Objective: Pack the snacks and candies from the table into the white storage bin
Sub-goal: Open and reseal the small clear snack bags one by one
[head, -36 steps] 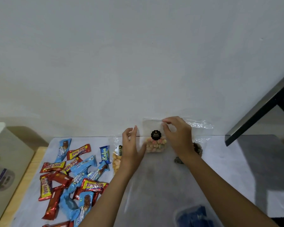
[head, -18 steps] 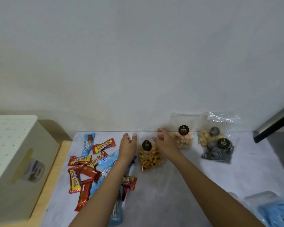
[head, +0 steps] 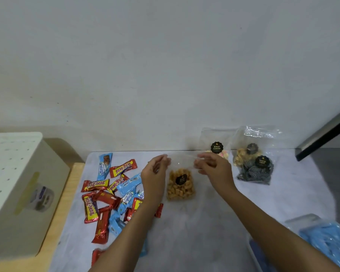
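Half a second ago both hands lay low beside the snack bag point(head: 181, 186). Now the left hand point(head: 154, 174) and right hand point(head: 214, 167) pinch its clear top edge with their fingers, mid-table point(head: 204, 222). Red bars point(head: 95, 184) read "beng-beng". The sticker point(head: 217, 147) behind reads "Biskuit". The white bin point(head: 18, 173) stands to the left.
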Tool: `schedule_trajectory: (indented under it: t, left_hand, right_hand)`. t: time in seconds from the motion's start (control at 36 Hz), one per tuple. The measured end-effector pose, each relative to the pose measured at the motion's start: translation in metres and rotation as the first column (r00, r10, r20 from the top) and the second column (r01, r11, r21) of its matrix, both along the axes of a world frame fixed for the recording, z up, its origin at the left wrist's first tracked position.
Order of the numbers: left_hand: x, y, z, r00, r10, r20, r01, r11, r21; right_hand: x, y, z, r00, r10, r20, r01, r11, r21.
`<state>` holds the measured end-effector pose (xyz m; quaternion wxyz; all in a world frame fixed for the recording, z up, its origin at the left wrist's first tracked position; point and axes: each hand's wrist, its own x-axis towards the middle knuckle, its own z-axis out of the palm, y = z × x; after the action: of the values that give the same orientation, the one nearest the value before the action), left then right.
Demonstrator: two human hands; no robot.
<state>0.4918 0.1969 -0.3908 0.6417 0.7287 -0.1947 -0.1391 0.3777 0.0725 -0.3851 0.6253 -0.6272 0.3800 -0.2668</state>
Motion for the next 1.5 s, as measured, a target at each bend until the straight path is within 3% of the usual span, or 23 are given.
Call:
schedule_trajectory:
  t: [0.25, 0.44, 0.69, 0.86, 1.11, 1.28, 1.5]
  left_hand:
    - [-0.031, 0.001, 0.013, 0.985, -0.168, 0.05, 0.168, 0.986, -0.009]
    - [-0.062, -0.001, 0.014, 0.974, -0.182, 0.134, 0.184, 0.983, -0.003]
    - [-0.09, 0.004, 0.017, 0.983, -0.181, 0.032, 0.182, 0.982, -0.041]
    - [-0.093, 0.009, 0.018, 0.993, -0.112, -0.046, 0.112, 0.994, -0.014]
    - [-0.101, 0.015, 0.024, 0.989, -0.124, -0.082, 0.122, 0.992, -0.028]
    - [-0.105, 0.017, 0.025, 0.99, -0.102, -0.095, 0.101, 0.995, -0.021]
    - [-0.105, 0.021, 0.028, 0.989, -0.124, -0.081, 0.127, 0.992, 0.027]
  right_hand:
    - [-0.055, 0.004, 0.022, 0.995, 0.053, -0.083, -0.06, 0.994, -0.088]
    - [-0.087, 0.012, 0.032, 0.988, 0.075, -0.137, -0.096, 0.983, -0.155]
    - [-0.107, 0.022, 0.033, 0.989, 0.044, -0.139, -0.068, 0.983, -0.171]
    - [-0.111, 0.025, 0.035, 0.962, 0.131, -0.238, -0.188, 0.953, -0.237]
    - [-0.112, 0.024, 0.032, 0.927, 0.109, -0.359, -0.251, 0.892, -0.375]
    - [-0.111, 0.026, 0.03, 0.921, 0.119, -0.37, -0.258, 0.9, -0.351]
    - [-0.11, 0.028, 0.036, 0.883, 0.169, -0.437, -0.363, 0.837, -0.409]
